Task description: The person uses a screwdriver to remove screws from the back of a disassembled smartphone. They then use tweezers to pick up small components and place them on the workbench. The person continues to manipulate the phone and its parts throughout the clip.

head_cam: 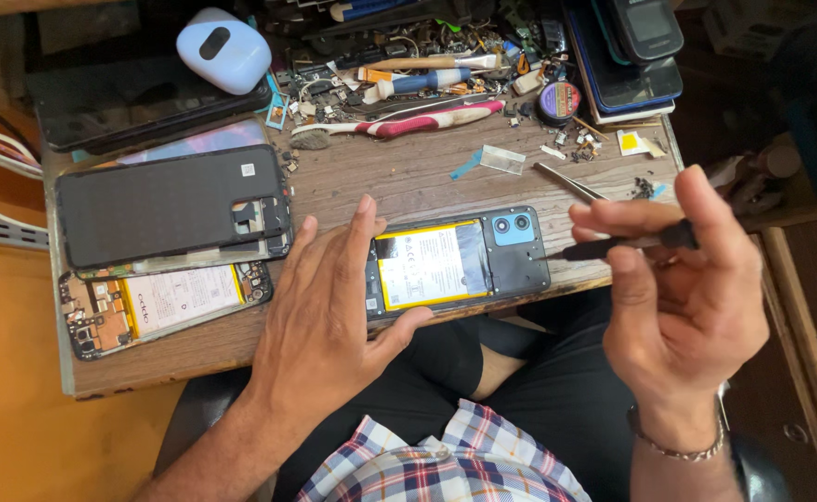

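An opened phone (511, 256) lies face down near the front edge of the wooden bench (408, 177), its yellow-edged battery (427, 265) and blue camera block (512, 228) exposed. My left hand (329, 311) rests flat on the phone's left end, thumb under its lower edge. My right hand (683, 297) pinches a thin black screwdriver (622, 244) between thumb and fingers, its tip touching the phone's right edge.
A second opened phone (162, 302) and a black back cover (171, 204) lie at left. Metal tweezers (571, 183), a red-and-white toothbrush (408, 121), a small round tin (558, 100), a pale blue case (224, 48) and stacked phones (636, 56) crowd the back.
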